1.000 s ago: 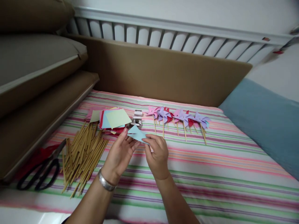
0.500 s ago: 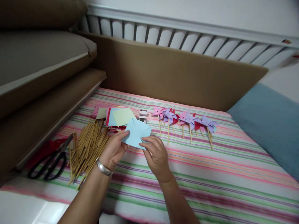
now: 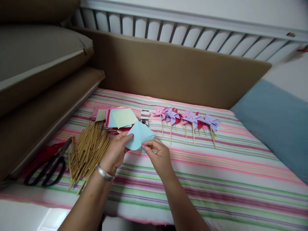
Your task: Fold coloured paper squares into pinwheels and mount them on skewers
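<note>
Both hands pinched the light-blue paper square [image 3: 139, 136]: left hand [image 3: 115, 153] on its left edge, right hand [image 3: 157, 155] on the bottom corner. It was held just right of the stick pile [image 3: 88, 154], unfinished. Finished pinwheels [image 3: 186, 118] lay further right; many sticks unused.

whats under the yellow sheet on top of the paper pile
Under the yellow sheet lie blue and red sheets, edges showing. How many more are stacked beneath is hidden.
</note>
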Demonstrator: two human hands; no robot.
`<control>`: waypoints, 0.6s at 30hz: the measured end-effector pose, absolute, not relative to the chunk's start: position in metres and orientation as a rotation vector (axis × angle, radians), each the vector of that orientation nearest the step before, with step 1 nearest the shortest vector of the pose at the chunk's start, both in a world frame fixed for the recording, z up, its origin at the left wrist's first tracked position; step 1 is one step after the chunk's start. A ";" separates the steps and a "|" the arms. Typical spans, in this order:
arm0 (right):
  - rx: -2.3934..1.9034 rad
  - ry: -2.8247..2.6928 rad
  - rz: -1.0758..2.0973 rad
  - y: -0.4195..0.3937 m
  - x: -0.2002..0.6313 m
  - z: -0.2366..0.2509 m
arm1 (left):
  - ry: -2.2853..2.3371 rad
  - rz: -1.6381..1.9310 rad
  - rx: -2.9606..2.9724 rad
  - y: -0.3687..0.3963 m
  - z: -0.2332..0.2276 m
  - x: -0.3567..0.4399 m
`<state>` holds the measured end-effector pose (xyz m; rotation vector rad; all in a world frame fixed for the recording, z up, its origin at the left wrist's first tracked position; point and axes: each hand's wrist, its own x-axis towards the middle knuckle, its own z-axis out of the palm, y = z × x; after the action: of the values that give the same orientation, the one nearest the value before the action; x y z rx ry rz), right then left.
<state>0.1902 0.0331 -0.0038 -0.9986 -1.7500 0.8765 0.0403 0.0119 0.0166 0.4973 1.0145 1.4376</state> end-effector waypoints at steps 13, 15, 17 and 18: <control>-1.174 -1.420 1.158 0.036 0.189 -0.004 | 1.010 1.353 0.591 0.011 0.015 0.055; -1.174 -1.404 1.175 0.036 0.189 -0.004 | 1.024 1.351 0.596 0.011 0.015 0.056; -1.176 -1.391 1.176 0.036 0.189 -0.003 | 1.035 1.345 0.612 0.011 0.015 0.057; -1.176 -1.383 1.177 0.037 0.189 -0.003 | 1.038 1.338 0.624 0.011 0.016 0.057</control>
<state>0.1890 0.0367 -0.0028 -1.1764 -1.3833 1.1773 0.0569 0.0108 0.0157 0.6245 1.0382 1.3377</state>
